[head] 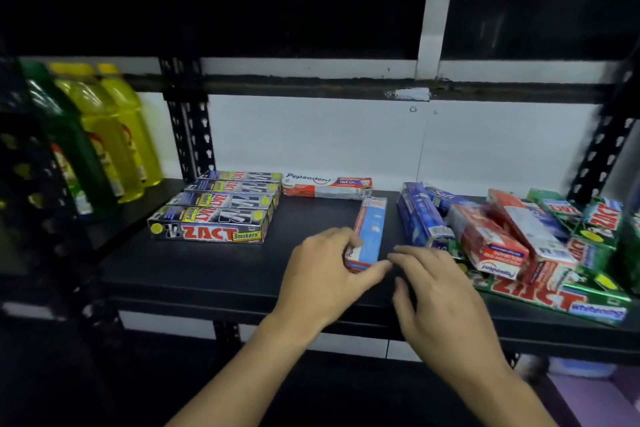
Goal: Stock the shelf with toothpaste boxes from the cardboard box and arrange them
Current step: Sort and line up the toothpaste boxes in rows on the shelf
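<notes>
One black shelf (207, 274) carries all the stock in view; the cardboard box is out of frame. A loose heap of mixed toothpaste boxes (519, 239) fills its right end, apparently set down there for sorting. Four Zact Smokers boxes (214, 215) lie flat, side by side, at the far left, which reads as a finished row. A Pepsodent box (325, 186) lies crosswise against the back wall, likely the start of the next row. Between row and heap, your left hand (322, 270) pinches the near end of a red-and-blue toothpaste box (370, 229). That box points away from you, so it probably needs turning to match. Your right hand (443, 298) hovers just beside it, fingers loosely spread, holding nothing.
</notes>
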Motion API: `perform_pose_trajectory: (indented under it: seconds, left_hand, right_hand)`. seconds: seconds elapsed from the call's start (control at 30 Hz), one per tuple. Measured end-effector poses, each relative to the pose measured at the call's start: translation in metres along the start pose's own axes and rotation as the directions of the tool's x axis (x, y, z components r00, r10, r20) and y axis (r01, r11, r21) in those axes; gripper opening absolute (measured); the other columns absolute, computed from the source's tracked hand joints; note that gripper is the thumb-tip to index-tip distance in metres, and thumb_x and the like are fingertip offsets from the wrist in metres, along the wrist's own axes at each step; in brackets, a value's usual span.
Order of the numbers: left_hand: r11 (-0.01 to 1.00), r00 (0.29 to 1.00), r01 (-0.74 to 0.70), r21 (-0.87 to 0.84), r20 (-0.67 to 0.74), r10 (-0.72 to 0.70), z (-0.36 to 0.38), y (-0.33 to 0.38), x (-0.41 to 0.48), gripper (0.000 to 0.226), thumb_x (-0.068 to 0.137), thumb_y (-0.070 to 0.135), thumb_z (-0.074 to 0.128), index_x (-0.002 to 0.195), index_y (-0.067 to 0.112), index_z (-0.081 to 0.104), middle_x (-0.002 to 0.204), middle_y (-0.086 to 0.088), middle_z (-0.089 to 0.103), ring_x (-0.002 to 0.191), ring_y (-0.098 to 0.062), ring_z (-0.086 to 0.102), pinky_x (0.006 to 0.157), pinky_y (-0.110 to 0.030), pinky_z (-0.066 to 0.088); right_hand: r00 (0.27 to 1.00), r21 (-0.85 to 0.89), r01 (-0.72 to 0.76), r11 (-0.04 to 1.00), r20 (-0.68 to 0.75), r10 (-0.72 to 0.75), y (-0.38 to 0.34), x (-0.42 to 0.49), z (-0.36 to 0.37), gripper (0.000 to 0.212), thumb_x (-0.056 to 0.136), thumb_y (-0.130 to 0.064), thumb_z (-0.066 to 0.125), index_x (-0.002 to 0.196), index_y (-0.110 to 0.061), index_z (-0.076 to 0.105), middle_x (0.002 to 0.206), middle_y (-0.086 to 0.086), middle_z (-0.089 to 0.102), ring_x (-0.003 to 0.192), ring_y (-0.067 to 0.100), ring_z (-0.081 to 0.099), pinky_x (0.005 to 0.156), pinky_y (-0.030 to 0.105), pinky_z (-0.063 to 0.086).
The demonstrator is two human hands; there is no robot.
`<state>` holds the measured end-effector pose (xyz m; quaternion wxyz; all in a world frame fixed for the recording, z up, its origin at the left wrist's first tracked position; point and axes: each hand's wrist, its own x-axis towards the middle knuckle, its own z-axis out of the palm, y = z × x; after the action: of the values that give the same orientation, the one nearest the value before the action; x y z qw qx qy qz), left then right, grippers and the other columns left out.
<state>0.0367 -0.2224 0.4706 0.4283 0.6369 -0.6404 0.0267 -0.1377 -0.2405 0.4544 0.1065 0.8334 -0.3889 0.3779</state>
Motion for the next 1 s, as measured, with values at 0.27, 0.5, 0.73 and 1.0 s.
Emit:
perform_pose_trajectory:
  seconds: [0.27,0.5,0.73,1.0]
  left_hand:
    - [0.963,0.975,0.220,-0.155,0.015,-0.221,-0.024,-0.019,0.004,0.018,0.072,0.041,0.072,0.083,0.030,0.064,0.073,0.018,0.069,0.066,0.001,0.064,0.067,-0.029,0.055]
    - [0.941,0.958,0.286,-0.180,0.025,-0.286,-0.043,-0.034,-0.007,0.045,0.065,0.072,0.069,0.096,0.039,0.067,0.087,0.021,0.068,0.076,0.002,0.063,0.069,-0.021,0.052]
    - [0.948,0.964,0.262,-0.183,0.098,-0.247,-0.054,-0.034,0.002,0.013,0.069,0.033,0.079,0.081,0.029,0.075,0.074,0.020,0.070,0.070,0.003,0.065,0.063,-0.017,0.053]
    - [0.988,0.991,0.052,0.144,0.117,-0.069,-0.066,-0.061,0.024,0.019,0.092,0.035,0.059,0.100,0.030,0.076,0.091,0.016,0.073,0.084,-0.002,0.062,0.078,-0.027,0.051]
  right_hand:
    - [0.977,0.130,-0.172,0.977,0.152,0.151,0.013,0.000,0.008,0.035,0.087,-0.014,0.063,0.121,-0.021,0.063,0.116,-0.009,0.065,0.109,0.011,0.059,0.093,0.020,0.043]
    - [0.973,0.142,-0.151,0.978,0.199,0.121,0.013,0.016,0.015,0.043,0.090,-0.028,0.064,0.133,-0.028,0.056,0.128,-0.013,0.061,0.119,0.007,0.055,0.100,0.019,0.039]
    - [0.975,0.134,0.003,0.991,0.219,-0.033,0.011,0.044,0.023,0.056,0.088,-0.032,0.067,0.141,-0.030,0.047,0.144,-0.011,0.046,0.133,0.014,0.042,0.110,0.032,0.038]
    - [0.872,0.076,0.074,0.994,0.479,-0.101,0.011,0.073,0.030,0.068,0.092,-0.060,0.048,0.151,-0.046,0.018,0.160,-0.022,0.012,0.149,0.007,0.004,0.121,0.034,0.004]
